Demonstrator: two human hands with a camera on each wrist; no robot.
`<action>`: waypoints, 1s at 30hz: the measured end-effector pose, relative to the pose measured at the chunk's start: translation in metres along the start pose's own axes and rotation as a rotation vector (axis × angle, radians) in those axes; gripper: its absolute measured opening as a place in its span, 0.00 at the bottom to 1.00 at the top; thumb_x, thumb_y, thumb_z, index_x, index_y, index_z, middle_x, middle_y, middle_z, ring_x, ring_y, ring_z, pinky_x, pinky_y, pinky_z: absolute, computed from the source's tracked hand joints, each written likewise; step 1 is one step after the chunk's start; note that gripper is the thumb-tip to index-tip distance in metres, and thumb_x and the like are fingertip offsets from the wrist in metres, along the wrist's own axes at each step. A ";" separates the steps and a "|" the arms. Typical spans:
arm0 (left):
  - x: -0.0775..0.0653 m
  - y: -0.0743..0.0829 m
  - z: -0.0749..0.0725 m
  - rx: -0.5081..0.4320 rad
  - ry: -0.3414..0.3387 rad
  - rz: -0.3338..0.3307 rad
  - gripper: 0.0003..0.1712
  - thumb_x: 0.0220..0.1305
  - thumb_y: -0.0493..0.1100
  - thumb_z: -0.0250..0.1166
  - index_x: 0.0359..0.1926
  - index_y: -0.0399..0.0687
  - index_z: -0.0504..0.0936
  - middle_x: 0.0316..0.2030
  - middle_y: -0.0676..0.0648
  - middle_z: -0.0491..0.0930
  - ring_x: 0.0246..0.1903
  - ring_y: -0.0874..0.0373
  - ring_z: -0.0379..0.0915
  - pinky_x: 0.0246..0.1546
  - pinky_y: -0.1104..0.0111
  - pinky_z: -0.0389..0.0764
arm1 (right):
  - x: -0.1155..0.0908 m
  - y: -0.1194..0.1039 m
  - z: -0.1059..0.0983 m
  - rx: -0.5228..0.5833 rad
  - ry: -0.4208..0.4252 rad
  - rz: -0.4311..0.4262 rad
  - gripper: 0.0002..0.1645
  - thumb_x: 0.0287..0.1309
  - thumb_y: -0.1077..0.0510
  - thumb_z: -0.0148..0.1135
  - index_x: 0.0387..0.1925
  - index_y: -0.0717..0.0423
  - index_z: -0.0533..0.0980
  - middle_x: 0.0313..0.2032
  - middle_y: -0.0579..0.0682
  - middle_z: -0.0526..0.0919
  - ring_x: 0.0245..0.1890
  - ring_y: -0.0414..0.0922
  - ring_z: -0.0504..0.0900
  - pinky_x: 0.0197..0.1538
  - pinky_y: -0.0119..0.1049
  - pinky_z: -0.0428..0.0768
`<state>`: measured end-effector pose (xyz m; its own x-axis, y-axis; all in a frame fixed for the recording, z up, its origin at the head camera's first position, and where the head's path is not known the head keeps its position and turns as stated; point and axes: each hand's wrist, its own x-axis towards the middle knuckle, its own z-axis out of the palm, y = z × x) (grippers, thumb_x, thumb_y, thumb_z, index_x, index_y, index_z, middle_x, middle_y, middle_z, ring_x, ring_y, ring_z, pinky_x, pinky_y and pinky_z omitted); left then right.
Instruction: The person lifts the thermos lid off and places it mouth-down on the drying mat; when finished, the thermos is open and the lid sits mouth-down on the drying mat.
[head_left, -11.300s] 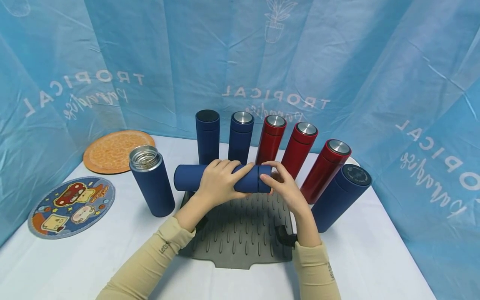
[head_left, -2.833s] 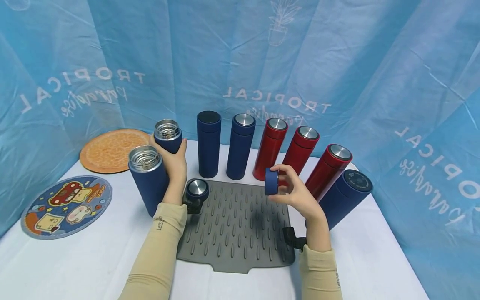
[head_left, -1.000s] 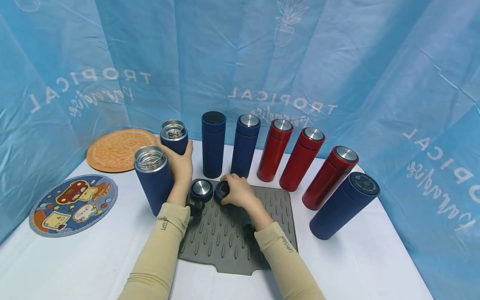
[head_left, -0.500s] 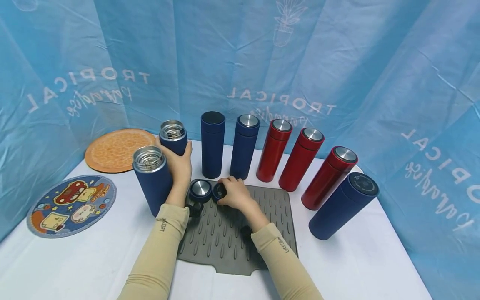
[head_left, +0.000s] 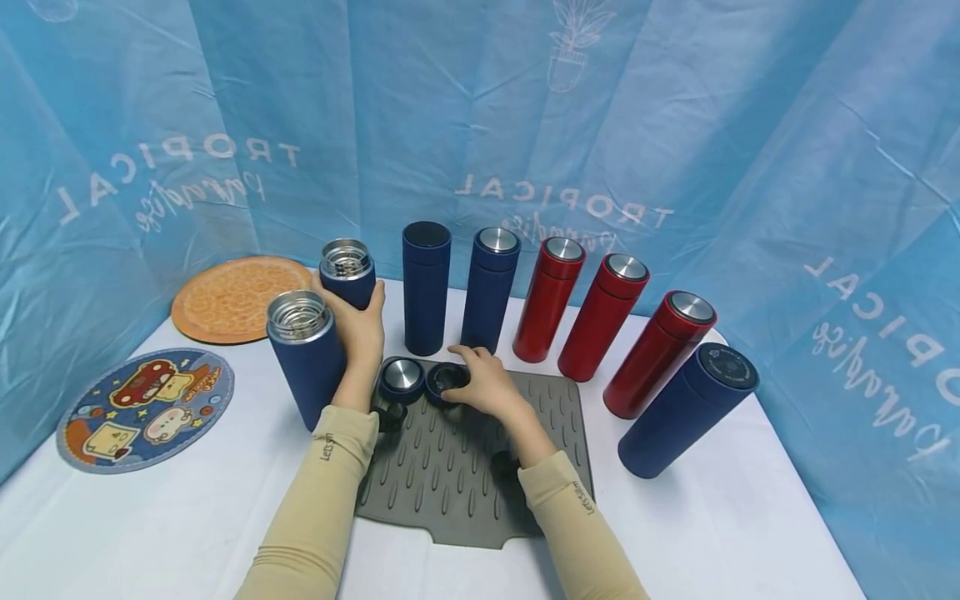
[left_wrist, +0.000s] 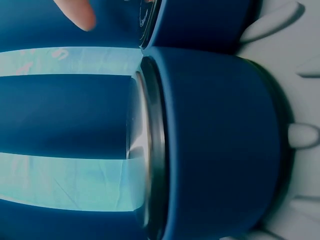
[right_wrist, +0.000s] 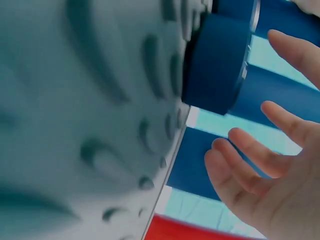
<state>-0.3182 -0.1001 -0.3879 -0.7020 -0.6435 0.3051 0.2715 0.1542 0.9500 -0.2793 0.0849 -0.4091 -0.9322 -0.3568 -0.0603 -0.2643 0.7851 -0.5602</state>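
My left hand (head_left: 356, 329) grips an uncapped blue thermos (head_left: 348, 283) at the back left; its steel mouth faces up. A second uncapped blue thermos (head_left: 311, 367) stands just in front, beside the left wrist. On the grey ridged mat (head_left: 465, 500) lie two blue lids side by side: a steel-topped lid (head_left: 402, 377), large in the left wrist view, and a black-topped lid (head_left: 442, 379). Just right of the black-topped one is my right hand (head_left: 487, 385). The right wrist view shows its fingers (right_wrist: 295, 125) spread and apart from that lid.
Capped bottles stand in an arc behind and right of the mat: two blue thermoses (head_left: 426, 292), three red thermoses (head_left: 549, 304) and a tilted-looking blue one (head_left: 678, 417). At left lie an orange round mat (head_left: 232, 300) and a cartoon round mat (head_left: 150, 408). A blue curtain (head_left: 420, 108) surrounds the table.
Lids came off the blue thermos, now at back left. The right hand carried the black-topped lid leftwards, set it beside the steel-topped lid and let go. The left hand keeps its grip.
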 end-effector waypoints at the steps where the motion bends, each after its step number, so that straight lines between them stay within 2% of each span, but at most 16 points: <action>1: 0.000 0.000 0.000 0.004 0.002 0.001 0.51 0.57 0.48 0.66 0.70 0.50 0.42 0.69 0.44 0.47 0.67 0.59 0.47 0.62 0.66 0.60 | -0.002 0.001 -0.003 0.028 0.011 -0.003 0.43 0.47 0.49 0.69 0.65 0.47 0.62 0.61 0.59 0.65 0.59 0.57 0.66 0.54 0.54 0.71; 8: 0.000 0.001 0.000 -0.002 0.002 0.003 0.50 0.56 0.45 0.66 0.70 0.48 0.42 0.68 0.44 0.48 0.67 0.58 0.47 0.61 0.65 0.60 | -0.015 0.017 -0.020 0.275 0.084 -0.031 0.38 0.50 0.54 0.66 0.63 0.51 0.64 0.58 0.59 0.69 0.58 0.58 0.69 0.52 0.52 0.73; 11: 0.001 0.001 0.000 -0.011 0.001 0.003 0.50 0.56 0.45 0.66 0.70 0.48 0.42 0.68 0.44 0.48 0.67 0.58 0.47 0.62 0.65 0.60 | -0.022 0.026 -0.027 0.349 0.119 -0.026 0.37 0.50 0.56 0.66 0.63 0.53 0.65 0.57 0.60 0.71 0.57 0.59 0.70 0.51 0.52 0.74; 17: 0.001 0.001 -0.001 -0.021 -0.001 -0.005 0.51 0.56 0.45 0.66 0.70 0.48 0.42 0.69 0.44 0.47 0.67 0.59 0.47 0.61 0.66 0.61 | -0.035 0.044 -0.038 0.371 0.194 0.040 0.35 0.50 0.57 0.66 0.61 0.51 0.67 0.55 0.57 0.74 0.55 0.56 0.72 0.51 0.52 0.75; 22: 0.000 0.002 -0.001 -0.007 -0.002 0.000 0.51 0.56 0.47 0.66 0.70 0.48 0.42 0.69 0.45 0.47 0.67 0.59 0.46 0.62 0.65 0.60 | -0.046 0.062 -0.047 0.389 0.229 0.096 0.36 0.49 0.56 0.66 0.62 0.49 0.66 0.56 0.58 0.72 0.56 0.56 0.71 0.51 0.52 0.75; 30: 0.000 0.000 0.000 0.023 -0.002 0.002 0.51 0.57 0.50 0.65 0.70 0.49 0.42 0.69 0.45 0.47 0.67 0.61 0.46 0.62 0.66 0.59 | -0.061 0.092 -0.055 0.458 0.266 0.170 0.36 0.51 0.58 0.64 0.63 0.53 0.64 0.59 0.61 0.69 0.58 0.58 0.69 0.54 0.52 0.73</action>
<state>-0.3182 -0.1004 -0.3876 -0.7025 -0.6420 0.3071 0.2575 0.1730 0.9507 -0.2603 0.2067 -0.4116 -0.9983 -0.0574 -0.0037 -0.0254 0.4988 -0.8664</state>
